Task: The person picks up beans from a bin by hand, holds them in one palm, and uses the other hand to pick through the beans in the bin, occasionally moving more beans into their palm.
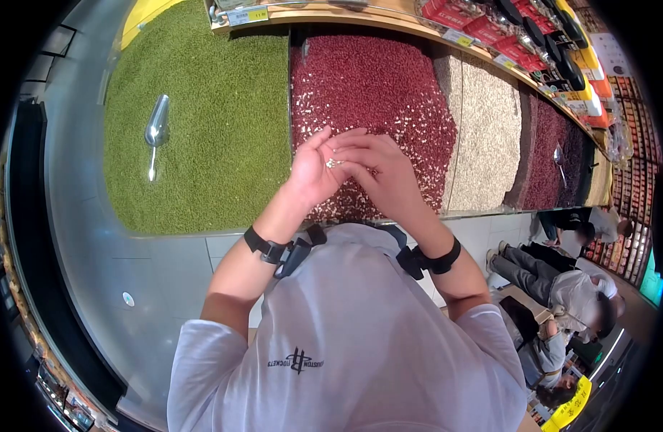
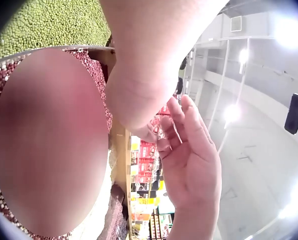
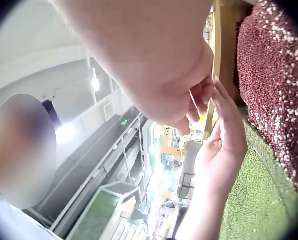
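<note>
Pale beans (image 1: 331,164) are cradled in the left hand (image 1: 315,171), partly beneath the right hand (image 1: 390,164), fingers of both loosely extended.

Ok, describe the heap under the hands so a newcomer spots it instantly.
In the head view, find the broad green heap with a metal scoop. Directly beside it, under the left hand and right hand, lies the dark-red heap. White pieces scattered over it set it apart from its neighbours.

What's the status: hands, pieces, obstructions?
Left hand palm up, pale bits in it. Right hand fingers over that palm, pinch unclear. No obstruction seen; scoop aside on green beans.
</note>
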`<state>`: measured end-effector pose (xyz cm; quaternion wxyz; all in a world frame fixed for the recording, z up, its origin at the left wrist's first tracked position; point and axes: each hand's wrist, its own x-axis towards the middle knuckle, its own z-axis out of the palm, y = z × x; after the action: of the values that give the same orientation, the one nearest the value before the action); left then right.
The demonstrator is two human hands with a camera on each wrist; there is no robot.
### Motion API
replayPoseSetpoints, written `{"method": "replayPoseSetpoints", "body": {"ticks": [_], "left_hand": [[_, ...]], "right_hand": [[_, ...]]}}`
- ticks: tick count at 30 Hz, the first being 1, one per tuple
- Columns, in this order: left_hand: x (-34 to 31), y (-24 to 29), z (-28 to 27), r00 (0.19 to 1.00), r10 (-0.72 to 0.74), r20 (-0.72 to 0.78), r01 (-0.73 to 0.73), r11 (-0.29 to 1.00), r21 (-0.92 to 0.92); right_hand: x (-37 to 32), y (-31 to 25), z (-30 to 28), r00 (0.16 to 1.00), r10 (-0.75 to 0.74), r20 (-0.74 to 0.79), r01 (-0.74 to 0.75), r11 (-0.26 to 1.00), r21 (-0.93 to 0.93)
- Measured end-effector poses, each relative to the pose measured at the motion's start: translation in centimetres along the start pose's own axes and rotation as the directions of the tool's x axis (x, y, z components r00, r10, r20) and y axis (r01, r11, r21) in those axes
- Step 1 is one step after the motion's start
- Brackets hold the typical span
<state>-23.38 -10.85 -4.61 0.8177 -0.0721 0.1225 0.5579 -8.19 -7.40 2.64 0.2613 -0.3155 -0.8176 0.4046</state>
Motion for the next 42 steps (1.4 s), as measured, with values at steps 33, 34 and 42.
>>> {"method": "replayPoseSetpoints", "body": {"ticks": [33,34,42], "left_hand": [[-6.5,2.6,-5.5,0.991,0.117,-0.060,-0.115,0.993,0.028],[-6.6,2.5,-5.6,0.990,0.124,-0.062,-0.122,0.992,0.028],[-7.1,1.9,-5.6,0.992,0.067,-0.110,-0.062,0.997,0.047]], "right_hand": [[-3.1,13.3,3.6,0.998,0.064,-0.019,-0.067,0.945,-0.321],[-2.0,13.3,3.9,0.998,0.060,-0.014,-0.062,0.946,-0.319],[4.5,13.8,6.2,0.990,-0.086,0.115,0.130,0.878,-0.461]]}}
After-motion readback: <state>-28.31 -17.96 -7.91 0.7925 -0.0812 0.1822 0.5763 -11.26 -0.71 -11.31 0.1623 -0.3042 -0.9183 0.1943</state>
